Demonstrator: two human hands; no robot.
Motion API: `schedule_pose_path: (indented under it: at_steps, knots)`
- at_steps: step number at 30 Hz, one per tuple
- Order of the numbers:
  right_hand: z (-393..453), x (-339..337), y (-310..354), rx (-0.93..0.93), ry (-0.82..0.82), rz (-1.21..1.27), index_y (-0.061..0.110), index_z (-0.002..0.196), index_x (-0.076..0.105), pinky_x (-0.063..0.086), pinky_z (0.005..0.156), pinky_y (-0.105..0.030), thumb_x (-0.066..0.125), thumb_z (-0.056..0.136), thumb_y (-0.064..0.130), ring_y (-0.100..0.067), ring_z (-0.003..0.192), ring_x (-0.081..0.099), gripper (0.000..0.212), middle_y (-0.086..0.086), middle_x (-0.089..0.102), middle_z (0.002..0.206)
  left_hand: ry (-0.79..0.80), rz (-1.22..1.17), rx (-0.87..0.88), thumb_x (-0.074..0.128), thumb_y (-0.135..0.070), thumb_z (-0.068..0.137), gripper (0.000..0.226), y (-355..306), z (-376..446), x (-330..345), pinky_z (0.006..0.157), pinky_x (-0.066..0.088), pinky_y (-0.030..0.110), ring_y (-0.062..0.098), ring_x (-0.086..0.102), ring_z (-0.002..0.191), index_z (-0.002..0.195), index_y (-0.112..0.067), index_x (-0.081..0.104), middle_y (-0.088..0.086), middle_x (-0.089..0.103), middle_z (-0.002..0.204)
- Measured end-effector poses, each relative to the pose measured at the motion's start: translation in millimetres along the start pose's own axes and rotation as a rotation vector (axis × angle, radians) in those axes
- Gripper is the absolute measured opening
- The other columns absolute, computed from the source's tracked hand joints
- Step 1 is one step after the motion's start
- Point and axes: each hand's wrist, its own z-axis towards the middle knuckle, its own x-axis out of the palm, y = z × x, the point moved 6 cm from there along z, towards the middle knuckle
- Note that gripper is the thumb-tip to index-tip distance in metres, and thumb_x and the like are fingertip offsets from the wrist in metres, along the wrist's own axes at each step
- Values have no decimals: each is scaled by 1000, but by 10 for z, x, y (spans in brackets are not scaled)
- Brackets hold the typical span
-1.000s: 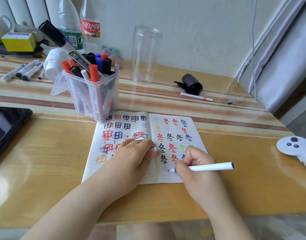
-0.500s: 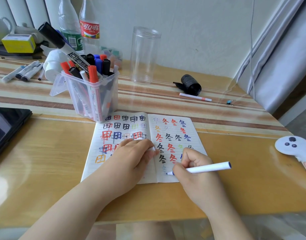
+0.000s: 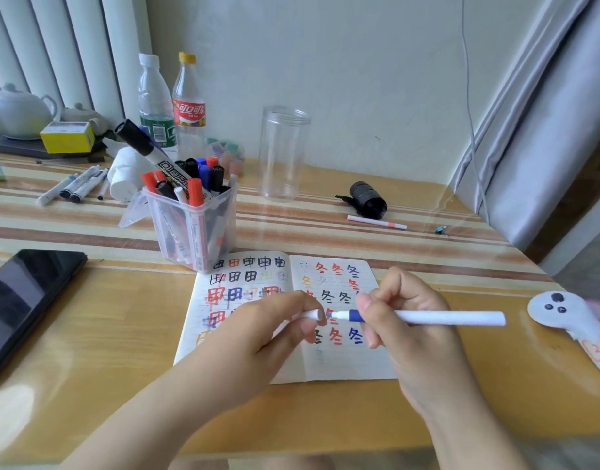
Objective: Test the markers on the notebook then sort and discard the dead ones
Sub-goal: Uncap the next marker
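An open notebook (image 3: 339, 364) with red, black and blue test characters lies on the table in front of me. Above its middle my right hand (image 3: 407, 330) grips a white marker (image 3: 451, 317) with a blue tip, held level and pointing left. My left hand (image 3: 268, 327) pinches the marker's white cap (image 3: 311, 314) a short gap from the tip. A clear tub (image 3: 193, 228) crammed with several red, black and blue markers stands behind the notebook's left page. One white marker with an orange band (image 3: 376, 222) lies alone further back on the right.
An empty clear jar (image 3: 283, 154) stands at the back centre beside two bottles (image 3: 171, 106). Several loose markers (image 3: 74, 184) lie back left. A black phone (image 3: 23, 300) lies left, a white controller (image 3: 563, 313) right, a black roll (image 3: 366, 198) behind.
My right hand lifted the marker off the page and turned it level. My left hand left the notebook and brought the cap up to the tip. The camera tilted upward.
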Motion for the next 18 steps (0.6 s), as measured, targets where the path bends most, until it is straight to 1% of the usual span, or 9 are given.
schedule_pose_path:
  at_steps: [2, 3, 5, 7, 9, 11, 14, 16, 18]
  knots:
    - [7, 22, 39, -4, 28, -19, 26, 53, 47, 39, 52, -14, 62, 66, 35, -6, 42, 45, 22, 5, 48, 40, -8, -2, 19, 36, -41, 92, 18, -72, -11, -19, 61, 34, 6, -5, 50, 67, 83, -39, 51, -16, 59, 83]
    - [8, 29, 47, 1, 38, -25, 26, 53, 47, 40, 52, -15, 62, 66, 35, -6, 42, 45, 22, 4, 49, 40, -9, 3, 27, 37, -41, 92, 16, -87, -14, -25, 60, 34, 7, -4, 50, 67, 83, -40, 51, -16, 58, 80]
    - [5, 46, 57, 10, 54, -38, 26, 54, 47, 40, 51, -17, 61, 66, 35, -6, 42, 44, 21, 5, 49, 41, -8, 17, 33, 38, -39, 89, 14, -80, -29, -29, 61, 34, 9, 1, 49, 69, 84, -41, 51, -18, 54, 75]
    - [-1, 65, 73, 17, 62, -49, 25, 54, 47, 38, 50, -19, 61, 66, 35, -7, 42, 42, 21, 6, 48, 41, 3, 33, 35, 38, -40, 88, 14, -70, -46, -33, 63, 36, 13, 5, 49, 73, 88, -40, 52, -17, 53, 76]
    - [-3, 90, 88, 30, 71, -64, 24, 53, 47, 32, 47, -20, 62, 65, 37, -8, 43, 36, 23, 7, 46, 41, 13, 67, 56, 37, -41, 89, 16, -86, -63, -41, 67, 39, 16, 7, 51, 76, 95, -37, 52, -15, 55, 79]
    - [-1, 115, 92, 44, 85, -68, 23, 53, 47, 28, 46, -19, 63, 64, 38, -8, 44, 34, 24, 8, 47, 41, 20, 97, 76, 37, -42, 89, 22, -106, -82, -47, 66, 40, 18, 7, 51, 75, 96, -31, 55, -12, 57, 79]
    - [2, 186, 71, 80, 128, -69, 23, 54, 50, 31, 48, -19, 64, 63, 39, -9, 46, 38, 23, 7, 52, 43, 1, 82, 75, 37, -45, 88, 23, -128, -111, -70, 60, 39, 22, 13, 48, 66, 97, -31, 54, -9, 56, 72]
    - [4, 228, 35, 112, 145, -36, 23, 53, 51, 34, 49, -18, 67, 62, 38, -11, 47, 40, 23, 5, 54, 45, -33, 26, 26, 40, -48, 89, 23, -112, -126, -113, 60, 41, 24, 11, 49, 61, 94, -30, 52, -11, 55, 67]
    - [17, 261, -4, 143, 140, 4, 23, 52, 51, 38, 51, -17, 69, 61, 38, -11, 46, 44, 25, 2, 52, 44, -59, -33, -27, 45, -49, 87, 22, -73, -145, -170, 59, 44, 24, 7, 51, 58, 87, -28, 54, -13, 58, 65]
